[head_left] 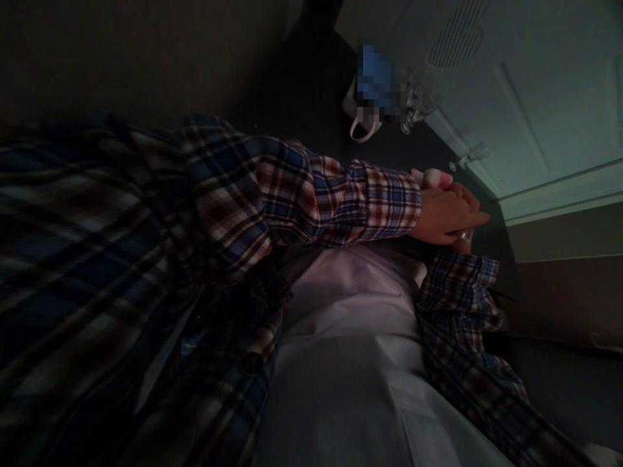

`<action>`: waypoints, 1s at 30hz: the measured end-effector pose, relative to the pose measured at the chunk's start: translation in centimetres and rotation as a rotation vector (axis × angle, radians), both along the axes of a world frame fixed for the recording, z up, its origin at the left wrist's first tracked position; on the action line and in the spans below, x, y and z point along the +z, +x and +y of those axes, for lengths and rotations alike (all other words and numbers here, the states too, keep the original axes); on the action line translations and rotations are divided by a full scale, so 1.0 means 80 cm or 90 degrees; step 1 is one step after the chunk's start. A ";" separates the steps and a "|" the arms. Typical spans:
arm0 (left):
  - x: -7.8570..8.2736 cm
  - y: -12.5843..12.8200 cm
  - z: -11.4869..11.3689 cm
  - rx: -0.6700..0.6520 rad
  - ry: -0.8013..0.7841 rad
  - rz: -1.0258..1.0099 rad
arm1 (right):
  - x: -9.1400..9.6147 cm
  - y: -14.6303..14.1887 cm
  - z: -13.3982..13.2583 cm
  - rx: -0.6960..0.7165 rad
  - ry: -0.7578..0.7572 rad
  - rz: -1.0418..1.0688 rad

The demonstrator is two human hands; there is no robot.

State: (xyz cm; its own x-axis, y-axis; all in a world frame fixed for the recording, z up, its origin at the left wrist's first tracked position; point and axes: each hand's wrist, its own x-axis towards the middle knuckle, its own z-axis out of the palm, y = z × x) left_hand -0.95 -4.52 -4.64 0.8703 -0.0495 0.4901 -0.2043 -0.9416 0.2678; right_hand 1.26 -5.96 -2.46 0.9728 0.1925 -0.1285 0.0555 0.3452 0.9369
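Note:
My left hand [445, 214], at the end of a plaid sleeve, reaches across over the dark table. One finger is stretched out and the others curl over my right hand [464, 245]. Most of my right hand is hidden beneath the left. A small clear, shiny thing [466, 235] shows between the hands; its kind cannot be made out in the dim light. Just beyond my left hand's knuckles is a pink and white thing [431, 178], partly covered by the hands.
On the dark table [296, 91] stand clear stemmed glasses [416, 107] and a single glass [470, 157] by the pale panelled wall [545, 97]. A light handled container [365, 126] holds something blue [377, 78], blurred out. A white garment [350, 324] covers my front.

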 end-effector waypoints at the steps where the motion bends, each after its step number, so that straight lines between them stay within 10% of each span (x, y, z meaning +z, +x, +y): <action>1: 0.000 0.000 0.000 -0.003 -0.004 -0.003 | 0.000 0.001 -0.003 0.014 0.014 0.002; 8: -0.001 0.000 0.000 -0.007 -0.004 0.000 | 0.002 0.010 -0.023 0.104 0.167 0.039; 16: -0.002 0.001 0.000 -0.012 -0.011 -0.015 | -0.006 -0.004 -0.008 0.044 0.090 -0.058; 23: 0.002 -0.002 -0.001 0.004 0.006 0.015 | 0.004 0.013 -0.024 0.096 0.282 0.069; 30: 0.000 0.000 -0.001 0.006 0.004 0.004 | -0.006 -0.003 -0.004 0.012 0.110 -0.057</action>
